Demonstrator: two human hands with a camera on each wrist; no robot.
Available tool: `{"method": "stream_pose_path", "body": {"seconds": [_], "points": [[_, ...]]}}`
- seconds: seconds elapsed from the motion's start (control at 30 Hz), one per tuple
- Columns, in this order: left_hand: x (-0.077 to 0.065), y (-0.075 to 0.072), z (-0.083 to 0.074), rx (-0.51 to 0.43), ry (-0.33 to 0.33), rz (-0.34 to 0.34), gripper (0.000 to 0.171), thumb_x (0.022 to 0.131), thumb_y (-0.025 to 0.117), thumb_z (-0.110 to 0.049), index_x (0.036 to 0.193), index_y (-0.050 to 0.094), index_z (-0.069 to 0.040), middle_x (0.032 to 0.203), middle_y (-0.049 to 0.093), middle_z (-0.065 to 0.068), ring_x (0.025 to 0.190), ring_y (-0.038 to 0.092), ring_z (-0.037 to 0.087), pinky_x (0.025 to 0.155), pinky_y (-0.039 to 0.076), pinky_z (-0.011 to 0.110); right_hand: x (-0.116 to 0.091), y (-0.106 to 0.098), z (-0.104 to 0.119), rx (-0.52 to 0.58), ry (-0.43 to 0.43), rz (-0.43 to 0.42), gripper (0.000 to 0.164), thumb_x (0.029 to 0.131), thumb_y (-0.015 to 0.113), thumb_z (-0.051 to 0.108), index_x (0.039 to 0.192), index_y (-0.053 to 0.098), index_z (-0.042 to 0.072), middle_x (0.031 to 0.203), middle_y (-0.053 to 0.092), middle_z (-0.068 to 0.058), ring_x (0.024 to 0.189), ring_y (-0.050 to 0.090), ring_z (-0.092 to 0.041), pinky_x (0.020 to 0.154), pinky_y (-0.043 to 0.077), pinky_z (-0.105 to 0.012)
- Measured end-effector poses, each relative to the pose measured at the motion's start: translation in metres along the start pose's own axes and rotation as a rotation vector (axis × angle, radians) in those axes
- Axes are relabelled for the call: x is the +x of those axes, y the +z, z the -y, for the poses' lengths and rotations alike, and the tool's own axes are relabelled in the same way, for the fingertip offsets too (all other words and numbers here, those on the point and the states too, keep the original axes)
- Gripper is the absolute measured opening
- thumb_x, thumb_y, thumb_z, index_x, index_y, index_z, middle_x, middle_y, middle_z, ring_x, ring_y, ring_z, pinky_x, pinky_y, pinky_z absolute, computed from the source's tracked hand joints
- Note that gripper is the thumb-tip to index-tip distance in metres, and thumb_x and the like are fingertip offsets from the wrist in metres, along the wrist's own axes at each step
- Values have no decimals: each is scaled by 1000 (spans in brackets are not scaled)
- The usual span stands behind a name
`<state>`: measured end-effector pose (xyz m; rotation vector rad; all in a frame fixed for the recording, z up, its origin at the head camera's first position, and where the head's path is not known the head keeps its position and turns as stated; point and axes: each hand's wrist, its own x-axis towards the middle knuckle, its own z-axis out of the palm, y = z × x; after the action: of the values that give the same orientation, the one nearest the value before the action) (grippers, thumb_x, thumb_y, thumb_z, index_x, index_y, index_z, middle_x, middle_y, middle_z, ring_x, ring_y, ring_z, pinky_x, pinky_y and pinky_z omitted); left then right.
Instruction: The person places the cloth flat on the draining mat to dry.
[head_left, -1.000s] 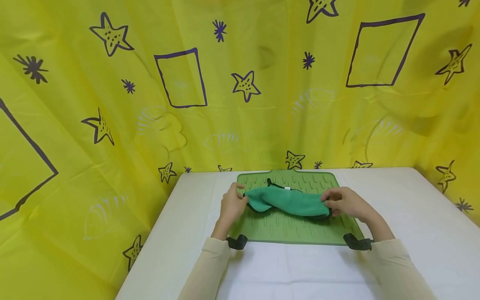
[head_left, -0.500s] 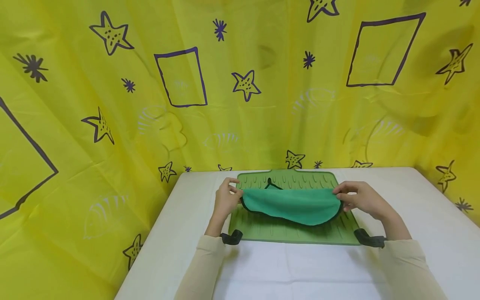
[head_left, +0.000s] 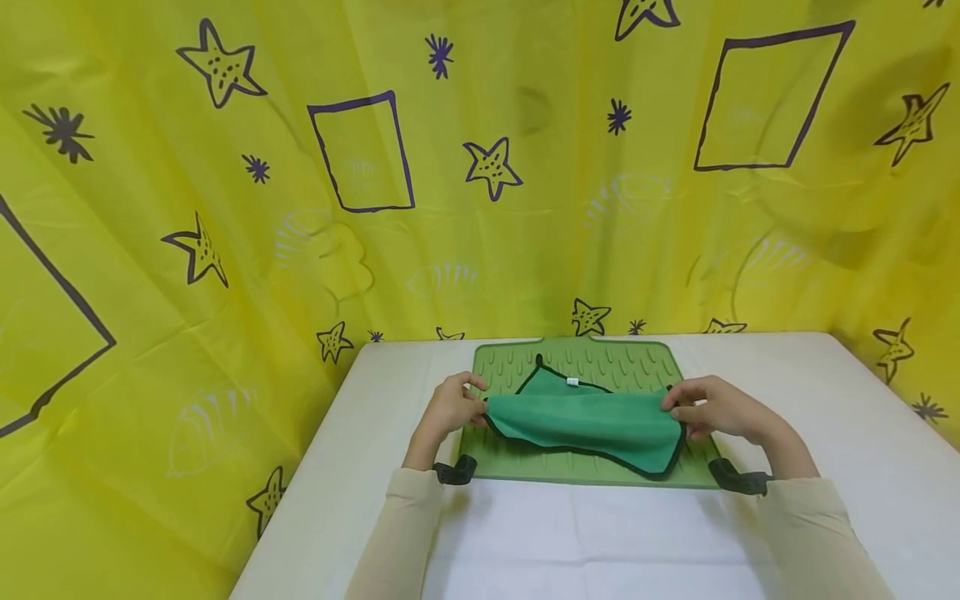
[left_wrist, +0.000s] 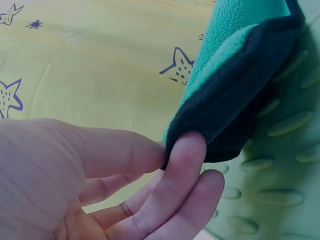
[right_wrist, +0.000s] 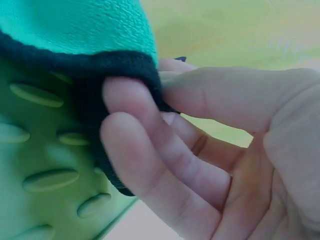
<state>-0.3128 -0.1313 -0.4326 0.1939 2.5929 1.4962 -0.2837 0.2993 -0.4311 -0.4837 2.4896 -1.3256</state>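
A green cloth with black edging is stretched between the two hands, folded over so that one part hangs toward the person. Behind the fold, its far part shows a hanging loop and a small white tag. My left hand pinches the cloth's left end; in the left wrist view, thumb and fingers meet at the black edge of the cloth. At the right end, my right hand pinches the cloth between thumb and fingers. Part of the grip is hidden behind the fabric in both wrist views.
Under the cloth lies a light green ribbed mat with a tab at its far edge. It rests on a white-covered table. A yellow curtain printed with stars hangs behind the table and to both sides.
The hands have moved apart, drawing the bunched cloth taut. In the last half second both came down a little, and the cloth's front part dropped nearer the mat's front edge.
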Motion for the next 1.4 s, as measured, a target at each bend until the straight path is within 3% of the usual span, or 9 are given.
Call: {"method": "stream_pose_path", "body": {"seconds": [0.17, 0.33, 0.47, 0.57, 0.63, 0.97, 1.2, 1.4], "points": [[1, 2, 2, 44, -13, 26, 33, 92, 71, -5, 124, 63, 0, 85, 74, 13, 69, 74, 32, 68, 62, 41, 0, -1, 0, 13, 15, 4, 23, 101, 64, 14, 115, 66, -4, 99, 65, -14, 70, 64, -19, 66, 59, -36], [0, 5, 4, 116, -11, 75, 35, 91, 74, -7, 124, 63, -2, 79, 74, 12, 63, 72, 25, 61, 60, 37, 0, -1, 0, 20, 35, 143, 26, 100, 65, 19, 116, 68, -1, 85, 58, -7, 67, 56, -15, 62, 55, -34], [0, 8, 5, 142, 4, 87, 40, 90, 74, -4, 127, 61, -1, 74, 72, 11, 59, 69, 22, 59, 59, 36, 2, 5, 0, 1, 31, 210, 26, 97, 68, 16, 119, 68, 2, 100, 61, -10, 69, 56, -13, 65, 55, -33], [0, 9, 5, 139, 5, 82, 40, 90, 74, -3, 128, 61, -3, 73, 70, 10, 60, 69, 23, 59, 59, 36, 4, 10, 1, -18, 20, 193, 24, 94, 70, 11, 117, 69, 3, 122, 59, -20, 81, 62, -18, 71, 58, -33], [0, 9, 4, 120, 10, 76, 40, 91, 74, -4, 129, 61, -3, 75, 69, 11, 62, 70, 25, 61, 60, 37, 4, 11, 0, -23, 18, 175, 23, 93, 69, 8, 116, 69, 3, 124, 58, -22, 84, 64, -20, 72, 59, -34], [-2, -3, -2, 15, 31, 133, 46, 92, 72, 0, 136, 56, 1, 81, 69, 12, 74, 73, 41, 70, 63, 43, 0, 4, 7, -21, -6, 211, 21, 95, 66, 6, 115, 67, 0, 103, 65, -15, 79, 70, -23, 70, 60, -37], [-2, -2, 3, 109, 10, 219, 45, 89, 73, 3, 132, 61, -1, 76, 66, 10, 59, 69, 25, 62, 60, 36, 3, 8, 0, -27, 23, 277, 19, 98, 66, 11, 113, 69, 1, 97, 66, -8, 79, 65, -20, 72, 58, -35], [-1, 1, 5, 202, 17, 237, 39, 94, 72, -11, 131, 63, -3, 82, 67, 10, 55, 62, 18, 58, 56, 32, 0, 0, -5, -88, -10, 180, 20, 102, 62, 19, 113, 71, 4, 94, 66, -9, 79, 63, -18, 71, 55, -32]]}}
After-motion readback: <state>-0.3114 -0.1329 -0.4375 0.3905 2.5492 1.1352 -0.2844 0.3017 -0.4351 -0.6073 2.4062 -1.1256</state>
